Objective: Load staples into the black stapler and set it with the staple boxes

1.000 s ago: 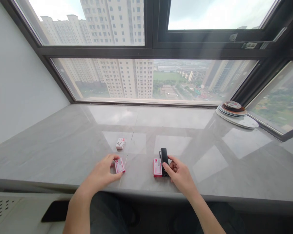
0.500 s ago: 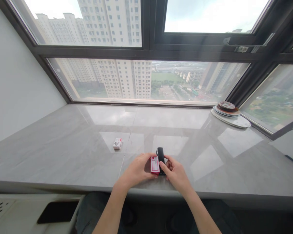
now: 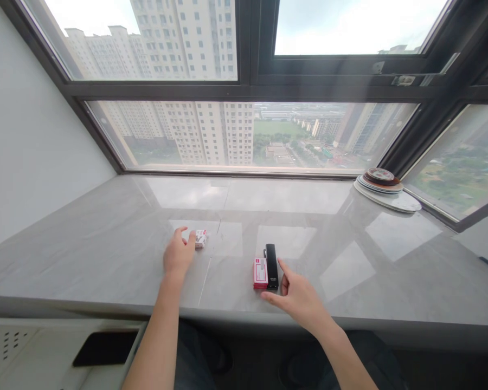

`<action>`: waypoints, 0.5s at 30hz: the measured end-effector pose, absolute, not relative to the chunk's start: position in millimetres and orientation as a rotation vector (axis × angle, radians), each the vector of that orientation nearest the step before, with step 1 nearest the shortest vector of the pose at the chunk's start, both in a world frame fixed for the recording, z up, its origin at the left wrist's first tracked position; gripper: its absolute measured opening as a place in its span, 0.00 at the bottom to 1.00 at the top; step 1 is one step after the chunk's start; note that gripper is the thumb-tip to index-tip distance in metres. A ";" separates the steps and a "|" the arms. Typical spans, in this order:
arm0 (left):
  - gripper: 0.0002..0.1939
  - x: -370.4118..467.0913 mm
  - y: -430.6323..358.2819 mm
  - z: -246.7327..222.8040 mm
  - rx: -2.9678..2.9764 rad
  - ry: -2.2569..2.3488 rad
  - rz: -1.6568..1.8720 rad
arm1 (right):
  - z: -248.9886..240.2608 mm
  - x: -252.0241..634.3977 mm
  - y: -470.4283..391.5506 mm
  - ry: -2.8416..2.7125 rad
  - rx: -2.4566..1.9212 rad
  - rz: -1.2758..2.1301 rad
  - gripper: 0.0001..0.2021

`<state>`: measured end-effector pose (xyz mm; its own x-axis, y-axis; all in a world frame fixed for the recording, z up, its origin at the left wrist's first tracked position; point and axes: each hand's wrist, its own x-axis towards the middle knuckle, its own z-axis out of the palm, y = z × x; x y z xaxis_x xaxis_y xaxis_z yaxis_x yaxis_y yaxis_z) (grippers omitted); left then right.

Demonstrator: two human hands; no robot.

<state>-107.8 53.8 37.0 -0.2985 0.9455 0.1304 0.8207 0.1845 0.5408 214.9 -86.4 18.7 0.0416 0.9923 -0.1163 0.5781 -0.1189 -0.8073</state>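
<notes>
A small white box with red and dark print (image 3: 200, 239) lies on the grey marbled counter (image 3: 117, 260). My left hand (image 3: 179, 253) is at its left side, thumb and fingers apart, the thumb by the box's edge. Farther right, a red and white box (image 3: 260, 272) sits right beside a black stapler (image 3: 272, 266), which points away from me. My right hand (image 3: 296, 295) is just right of and below the stapler, with thumb and index finger spread and nothing held between them.
Stacked plates (image 3: 380, 187) stand in the back right corner by the window. A dark-framed window (image 3: 244, 92) runs along the back of the counter. At the lower left, a dark flat object (image 3: 104, 348) rests on a white surface (image 3: 32, 357) below the counter.
My left hand has let go of the red and white box and moved left to the small white box. My right hand has drawn slightly off the stapler and opened.
</notes>
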 end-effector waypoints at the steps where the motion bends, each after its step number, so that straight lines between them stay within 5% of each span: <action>1: 0.25 -110.2 59.1 35.4 1.706 2.192 0.715 | 20.4 212.7 -84.8 -1.608 -1.770 0.923 0.52; 8: 0.20 -34.0 44.3 18.6 1.976 1.739 0.580 | 34.0 203.7 -68.7 -1.718 -1.639 0.923 0.35; 15: 0.26 15.5 21.2 21.3 2.068 1.474 0.504 | 32.0 203.5 -63.3 -1.765 -1.589 0.949 0.32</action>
<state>15.5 21.2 21.3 0.3300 0.9439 -0.0114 0.7395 -0.2510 0.6246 203.5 -63.3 32.0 -0.1264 0.9911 -0.0419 0.5819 0.0399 -0.8123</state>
